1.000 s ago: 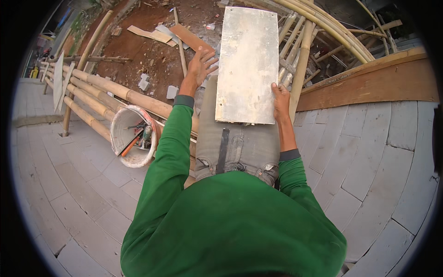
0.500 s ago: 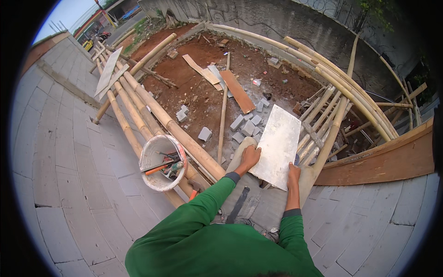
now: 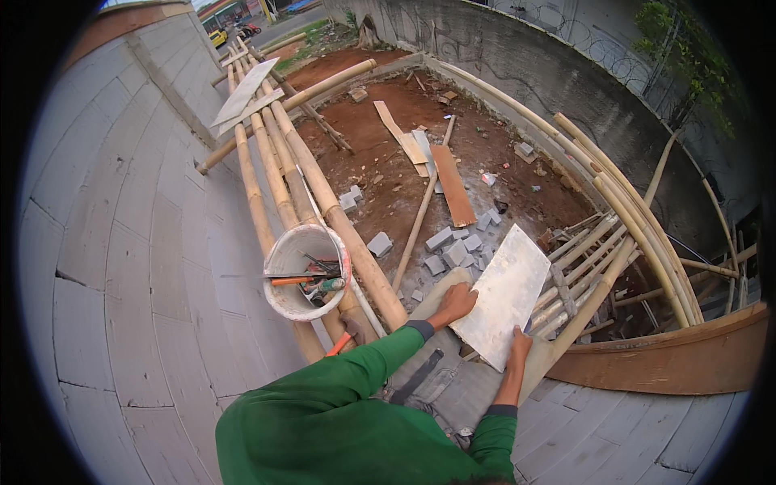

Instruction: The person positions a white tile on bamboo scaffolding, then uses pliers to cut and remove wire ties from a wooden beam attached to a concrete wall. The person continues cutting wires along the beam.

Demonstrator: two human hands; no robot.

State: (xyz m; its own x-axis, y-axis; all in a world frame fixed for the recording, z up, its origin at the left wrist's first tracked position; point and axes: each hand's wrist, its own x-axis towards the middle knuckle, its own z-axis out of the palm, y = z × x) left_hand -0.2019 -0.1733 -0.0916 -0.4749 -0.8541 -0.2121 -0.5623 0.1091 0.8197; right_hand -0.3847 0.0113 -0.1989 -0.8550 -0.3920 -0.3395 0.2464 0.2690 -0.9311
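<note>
A flat, off-white board (image 3: pixel 503 291), smudged with grey, lies tilted across my lap, above my grey trousers. My left hand (image 3: pixel 457 305) is closed on its left edge, near the knee. Lower down on the opposite side, my right hand (image 3: pixel 520 347) pinches the right edge, thumb on top. The fingers under the board are hidden. To the left of my left arm stands a white bucket (image 3: pixel 283 257) holding several hand tools, among them an orange-handled tool (image 3: pixel 293 280). Beside the bucket, a hammer (image 3: pixel 349 330) with an orange handle sits against the bamboo.
Thick bamboo poles (image 3: pixel 323 190) run along the left, with pale planks (image 3: pixel 245 95) across their far end. More bamboo (image 3: pixel 638 210) curves at right. Below lies reddish soil with broken grey blocks (image 3: pixel 455 252) and a brown plank (image 3: pixel 453 186). Grey block walls (image 3: pixel 121 307) flank me.
My view has swung, so the bucket, poles and ground sit further right and lower in the picture. Both hands keep their hold on the board.
</note>
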